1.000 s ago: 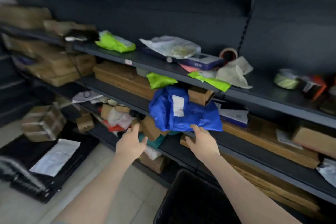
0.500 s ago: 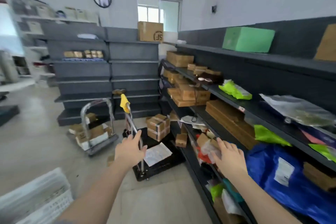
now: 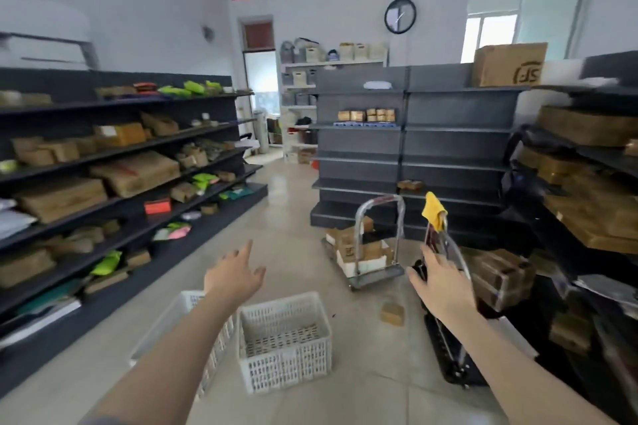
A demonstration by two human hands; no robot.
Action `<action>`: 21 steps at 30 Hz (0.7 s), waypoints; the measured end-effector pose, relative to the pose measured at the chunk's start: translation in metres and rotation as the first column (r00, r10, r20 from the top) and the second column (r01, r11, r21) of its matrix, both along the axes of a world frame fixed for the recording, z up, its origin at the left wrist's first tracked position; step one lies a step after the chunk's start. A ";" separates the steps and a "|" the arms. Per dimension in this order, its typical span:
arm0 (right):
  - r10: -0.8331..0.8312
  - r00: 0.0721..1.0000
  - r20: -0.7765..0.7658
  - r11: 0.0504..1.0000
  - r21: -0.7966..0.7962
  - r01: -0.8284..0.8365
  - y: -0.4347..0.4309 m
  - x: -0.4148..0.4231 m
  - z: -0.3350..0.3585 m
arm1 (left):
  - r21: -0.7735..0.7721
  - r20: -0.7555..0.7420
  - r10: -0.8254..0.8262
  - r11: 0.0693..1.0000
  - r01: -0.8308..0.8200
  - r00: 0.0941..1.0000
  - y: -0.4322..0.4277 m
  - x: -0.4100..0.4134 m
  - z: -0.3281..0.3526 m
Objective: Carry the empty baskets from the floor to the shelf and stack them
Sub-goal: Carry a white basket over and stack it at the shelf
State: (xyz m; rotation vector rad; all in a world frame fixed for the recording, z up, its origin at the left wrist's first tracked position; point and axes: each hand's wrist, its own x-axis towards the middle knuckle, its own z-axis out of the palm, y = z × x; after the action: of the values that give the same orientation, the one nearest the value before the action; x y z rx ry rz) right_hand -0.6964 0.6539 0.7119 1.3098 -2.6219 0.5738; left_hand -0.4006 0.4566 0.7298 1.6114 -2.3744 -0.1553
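Closest in, two white baskets sit on the floor (image 3: 362, 390) right below the outstretched arms: one white basket (image 3: 284, 342) stands upright in full view, nothing big inside it as far as can be told, though some brownish specks show near its base. The second basket (image 3: 179, 328) is touching its left side and partly hidden under the left forearm.

Above them, the left hand (image 3: 234, 274) is spread wide, fingers apart, gripping nothing. The right hand (image 3: 440, 286) is likewise open and empty, fingers loose, hovering in front of a black trolley (image 3: 445, 352) with a yellow cloth (image 3: 434, 214) on its handle.

So this reads as the approach step, with pickup not yet made. The next move calls for bending down and getting both hands onto opposite rims of the nearer basket.

Further off, a grey cart (image 3: 371, 259) holds boxes. Dark shelves (image 3: 414, 148) line the back and both sides; which one is the target cannot be told.
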 end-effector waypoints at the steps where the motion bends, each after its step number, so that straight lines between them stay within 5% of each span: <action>1: 0.040 0.999 0.007 0.999 0.004 -0.040 -0.023 0.016 -0.005 | 0.001 0.001 0.038 0.999 -0.038 0.999 -0.015 0.023 -0.003; 21: 0.450 0.893 0.020 0.868 0.224 -0.443 -0.502 0.157 -0.041 | 0.183 -0.067 0.505 0.854 -0.487 0.860 -0.314 0.211 -0.080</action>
State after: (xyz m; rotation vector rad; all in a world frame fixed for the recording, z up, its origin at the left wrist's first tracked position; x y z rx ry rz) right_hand -0.5397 0.1523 0.6711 2.0044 -2.4092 0.3084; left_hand -0.1898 0.1423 0.6501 2.1707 -1.8213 -0.3279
